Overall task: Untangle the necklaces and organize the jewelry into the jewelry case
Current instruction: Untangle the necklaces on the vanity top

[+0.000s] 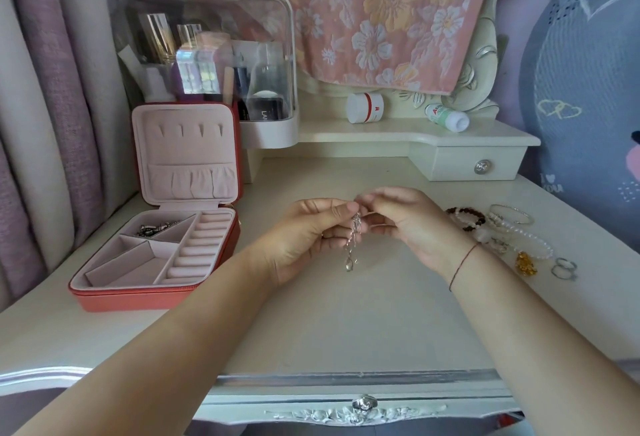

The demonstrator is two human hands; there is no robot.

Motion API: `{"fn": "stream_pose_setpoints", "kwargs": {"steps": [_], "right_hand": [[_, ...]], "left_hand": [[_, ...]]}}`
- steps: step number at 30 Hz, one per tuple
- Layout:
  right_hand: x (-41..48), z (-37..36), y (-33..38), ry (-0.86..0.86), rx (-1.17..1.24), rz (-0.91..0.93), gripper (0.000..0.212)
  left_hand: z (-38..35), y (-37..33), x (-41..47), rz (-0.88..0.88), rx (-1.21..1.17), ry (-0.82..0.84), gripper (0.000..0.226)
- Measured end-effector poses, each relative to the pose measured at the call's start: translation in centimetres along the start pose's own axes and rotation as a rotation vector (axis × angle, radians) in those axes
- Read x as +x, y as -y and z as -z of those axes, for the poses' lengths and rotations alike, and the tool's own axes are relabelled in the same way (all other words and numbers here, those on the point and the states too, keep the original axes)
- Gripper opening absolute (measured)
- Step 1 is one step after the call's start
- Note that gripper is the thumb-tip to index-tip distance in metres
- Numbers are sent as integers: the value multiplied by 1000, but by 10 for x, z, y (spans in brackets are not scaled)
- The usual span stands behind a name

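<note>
Above the middle of the dressing table my left hand (304,238) and my right hand (405,224) both pinch a tangled silver necklace (354,241); its chain bunches between the fingertips and a clear pendant dangles below. At the left stands the open red jewelry case (104,297) with a pink lining. Its back left compartment holds a small pile of silver jewelry (156,229); the ring rolls and the other compartments hold nothing. On the table at the right lie beaded bracelets (465,219), a pearl strand (530,238), a silver bangle (512,214), a gold piece (525,263) and two silver rings (564,268).
A clear cosmetics organizer (207,54) stands behind the case. A white jar (365,107) and a toppled white bottle (446,117) sit on the raised shelf, above a small drawer (481,167). Curtains hang at the left, a floral cloth at the back.
</note>
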State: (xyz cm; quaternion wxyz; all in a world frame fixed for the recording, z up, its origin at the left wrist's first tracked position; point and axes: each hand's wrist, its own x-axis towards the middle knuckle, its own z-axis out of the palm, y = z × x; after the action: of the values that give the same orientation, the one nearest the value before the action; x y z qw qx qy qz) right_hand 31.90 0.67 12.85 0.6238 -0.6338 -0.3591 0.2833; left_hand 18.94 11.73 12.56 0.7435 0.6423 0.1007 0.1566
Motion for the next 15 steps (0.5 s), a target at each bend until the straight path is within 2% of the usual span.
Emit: {"fn": "stream_pose_setpoints", "kwargs": {"steps": [2, 4, 10, 13, 15], "right_hand": [[-1, -1, 1, -28, -55, 5, 7], [-1, -1, 3, -34, 6, -9, 1], [-7, -6, 5, 179, 107, -48, 20], [-7, -8, 4, 252, 175, -82, 40], [-8, -9, 4, 283, 166, -90, 45]], "left_hand": [[0, -1, 0, -5, -69, -26, 19], [2, -1, 2, -1, -138, -52, 19], [3, -2, 3, -12, -260, -86, 24], [3, -4, 3, -15, -299, -115, 21], [4, -3, 3, -33, -313, -122, 22]]}}
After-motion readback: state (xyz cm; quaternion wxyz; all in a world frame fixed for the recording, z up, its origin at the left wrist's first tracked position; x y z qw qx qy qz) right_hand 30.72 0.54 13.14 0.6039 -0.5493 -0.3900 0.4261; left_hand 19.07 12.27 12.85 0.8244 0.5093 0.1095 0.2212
